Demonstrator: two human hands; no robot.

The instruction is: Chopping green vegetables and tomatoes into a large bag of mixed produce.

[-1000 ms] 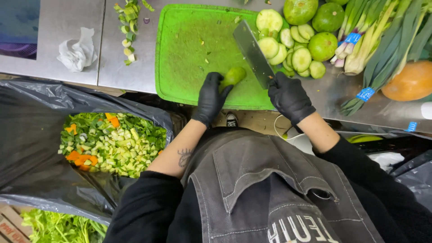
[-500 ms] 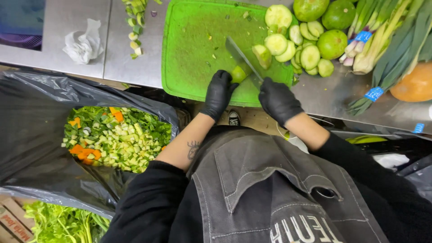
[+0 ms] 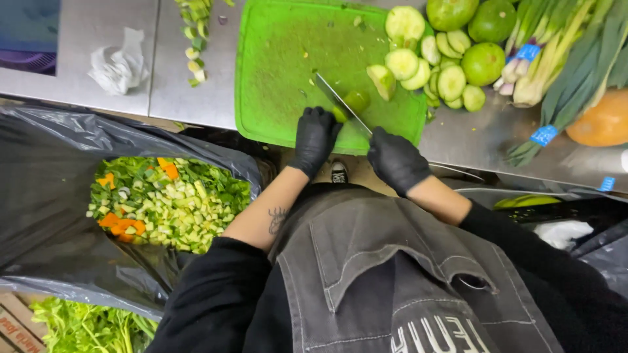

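Both my hands wear black gloves over a green cutting board [image 3: 281, 65] on a steel counter. My left hand [image 3: 315, 137] pins a small green piece of vegetable [image 3: 353, 102] at the board's near edge. My right hand [image 3: 394, 159] grips the handle of a knife [image 3: 340, 101], whose blade runs up and left and cuts into that piece. Thick round green slices [image 3: 418, 62] lie piled at the board's right side.
Whole green round fruits [image 3: 483, 62], bundled green onions [image 3: 556, 59] and an orange squash [image 3: 605, 121] lie right. A crumpled white cloth [image 3: 118, 65] and trimmings [image 3: 195, 39] sit left. Below the counter a black bag [image 3: 52, 196] holds chopped vegetable scraps [image 3: 167, 202].
The knife has swung from the slices at the right down onto the piece under my left hand. The blade's broad side no longer faces up; it now stands on edge in the cut.
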